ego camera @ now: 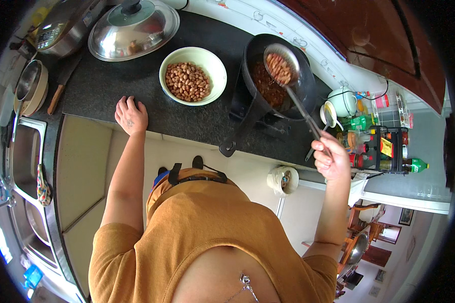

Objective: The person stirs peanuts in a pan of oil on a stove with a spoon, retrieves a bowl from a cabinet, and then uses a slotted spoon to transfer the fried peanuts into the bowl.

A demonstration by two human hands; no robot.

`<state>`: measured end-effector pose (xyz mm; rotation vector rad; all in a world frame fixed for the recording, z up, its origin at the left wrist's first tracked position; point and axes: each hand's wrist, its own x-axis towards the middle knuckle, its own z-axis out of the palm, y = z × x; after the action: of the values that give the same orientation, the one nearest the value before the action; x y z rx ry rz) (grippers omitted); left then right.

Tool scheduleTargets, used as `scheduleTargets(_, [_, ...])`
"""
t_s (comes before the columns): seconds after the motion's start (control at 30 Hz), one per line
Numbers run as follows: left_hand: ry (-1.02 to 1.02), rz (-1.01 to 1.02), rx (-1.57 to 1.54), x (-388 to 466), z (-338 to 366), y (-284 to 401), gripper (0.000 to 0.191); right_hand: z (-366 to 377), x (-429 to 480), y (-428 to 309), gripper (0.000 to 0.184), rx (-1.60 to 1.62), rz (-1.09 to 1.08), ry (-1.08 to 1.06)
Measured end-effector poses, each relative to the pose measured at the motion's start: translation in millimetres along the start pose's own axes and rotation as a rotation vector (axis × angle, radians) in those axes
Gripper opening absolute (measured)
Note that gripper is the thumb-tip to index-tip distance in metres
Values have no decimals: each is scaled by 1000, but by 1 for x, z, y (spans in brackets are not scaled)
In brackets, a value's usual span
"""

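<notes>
My right hand (329, 156) is closed around the handle of a metal strainer ladle (298, 62), which holds peanuts (278, 68) above a dark wok (249, 79). Dark brown liquid with what look like more peanuts lies in the wok, and its long handle (242, 128) points towards me. To the left, a pale round bowl (218, 77) contains many reddish-brown peanuts (187, 82). Palm down on the dark countertop edge rests my left hand (132, 115), with nothing visible in it.
A domed wok lid (136, 36) lies at the back left, near a knife (56, 99) and stacked bowls (41, 89). Bottles fill a black rack (392, 149) at the right. Sinks (28, 155) are far left; a bin (275, 181) stands below the counter.
</notes>
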<state>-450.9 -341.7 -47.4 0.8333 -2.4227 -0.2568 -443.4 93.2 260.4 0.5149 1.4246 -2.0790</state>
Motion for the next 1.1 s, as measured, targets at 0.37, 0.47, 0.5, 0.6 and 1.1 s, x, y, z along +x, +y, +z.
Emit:
scheduleTargets(0.37, [27,-5,1,2,1,0,29,-5,18,12,22,27,-38,-45])
scheduleTargets(0.47, [36,6,9,0,2,1,29,-8,24,20,15,45,26,-6])
scheduleTargets(0.5, [31,11,4,0,2,0,29,-7,22,19,15,34,-13,-1])
scheduleTargets(0.6, [32,4,-19,1,1,1,28,4,5,2,22,16,-79,-15])
scheduleTargets(1.1, [7,-3,5,0,-1,1,29,2,10,15,12,-21,59,22])
